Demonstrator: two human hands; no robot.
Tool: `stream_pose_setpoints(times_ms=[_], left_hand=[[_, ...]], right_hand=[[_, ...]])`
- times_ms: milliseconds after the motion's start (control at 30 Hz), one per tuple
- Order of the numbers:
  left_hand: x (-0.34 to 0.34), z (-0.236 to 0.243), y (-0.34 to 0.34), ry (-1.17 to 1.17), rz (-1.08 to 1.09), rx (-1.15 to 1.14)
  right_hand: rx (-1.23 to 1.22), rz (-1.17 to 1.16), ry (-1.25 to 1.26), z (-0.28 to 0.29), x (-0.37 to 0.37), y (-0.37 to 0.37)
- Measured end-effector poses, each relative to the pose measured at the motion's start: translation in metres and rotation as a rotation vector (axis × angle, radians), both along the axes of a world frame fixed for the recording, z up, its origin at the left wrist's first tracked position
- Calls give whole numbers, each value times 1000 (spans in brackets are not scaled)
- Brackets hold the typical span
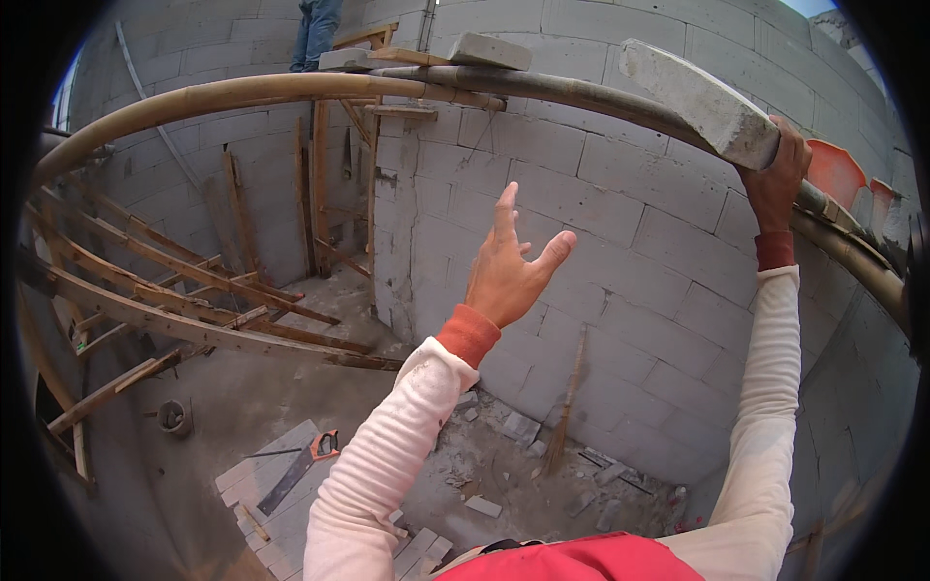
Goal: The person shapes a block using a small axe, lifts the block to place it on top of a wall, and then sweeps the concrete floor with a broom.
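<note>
A long pale grey concrete block [693, 102] is tilted in the air at the upper right, in front of the block wall. My right hand [780, 174] grips its near right end, the fingers curled over the edge and the rest of the grip partly hidden. Towards the middle, my left hand [515, 257] is raised with its thumb and index finger stretched out and nothing in it. It is apart from the block, in front of the grey wall [620, 184]. Just beyond the block passes a curved bamboo pole [581, 92].
An orange-red tub [835, 174] stands behind my right hand. Wooden framing [194, 310] leans at the left. Far below on the floor are a handsaw [295, 473], a bucket [174, 417], a broom [564, 421] and rubble. Someone's jeans-clad legs [316, 34] show at the top.
</note>
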State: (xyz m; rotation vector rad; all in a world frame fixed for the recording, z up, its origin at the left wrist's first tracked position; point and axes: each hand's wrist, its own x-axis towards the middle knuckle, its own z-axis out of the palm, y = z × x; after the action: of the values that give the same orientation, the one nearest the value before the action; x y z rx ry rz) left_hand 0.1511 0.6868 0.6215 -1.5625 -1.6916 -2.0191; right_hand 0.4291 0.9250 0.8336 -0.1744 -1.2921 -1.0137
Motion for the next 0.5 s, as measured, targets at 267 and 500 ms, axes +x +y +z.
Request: stream_pose_setpoints(times_ms=[267,500], left_hand=[[-50,-208,-154,-441,153,-310],[-37,-358,-248,-1218,176,-254]], right_hand=[[-150,-165,107,79,-44,98],[-269,-324,20,83,-70,156]])
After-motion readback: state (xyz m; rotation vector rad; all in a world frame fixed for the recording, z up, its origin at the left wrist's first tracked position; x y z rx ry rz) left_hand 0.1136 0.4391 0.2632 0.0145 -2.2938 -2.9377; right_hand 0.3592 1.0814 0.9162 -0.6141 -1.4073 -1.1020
